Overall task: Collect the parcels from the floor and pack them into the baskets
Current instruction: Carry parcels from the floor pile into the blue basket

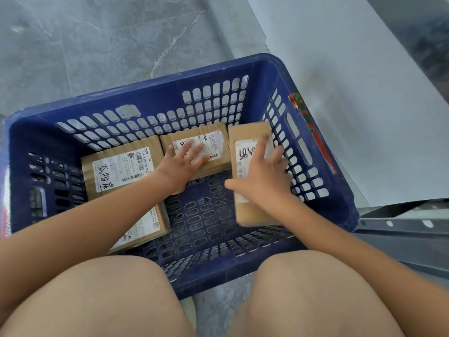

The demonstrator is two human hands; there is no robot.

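A dark blue perforated plastic basket (145, 93) stands on the floor in front of my knees. Inside lie three brown cardboard parcels with white labels. A large parcel (116, 171) fills the left side. A smaller middle parcel (213, 142) lies against the far wall, and my left hand (181, 164) rests flat on it with straight fingers. A long right parcel (250, 210) lies along the right wall under my right hand (263, 176), whose spread fingers press on its label, thumb off to the left.
Grey marble-patterned floor (85, 45) lies beyond the basket. A pale grey sheet or panel (352, 93) stretches along the right. A dark metal frame (401, 227) sits at the right edge near the basket's corner. My bare knees fill the bottom.
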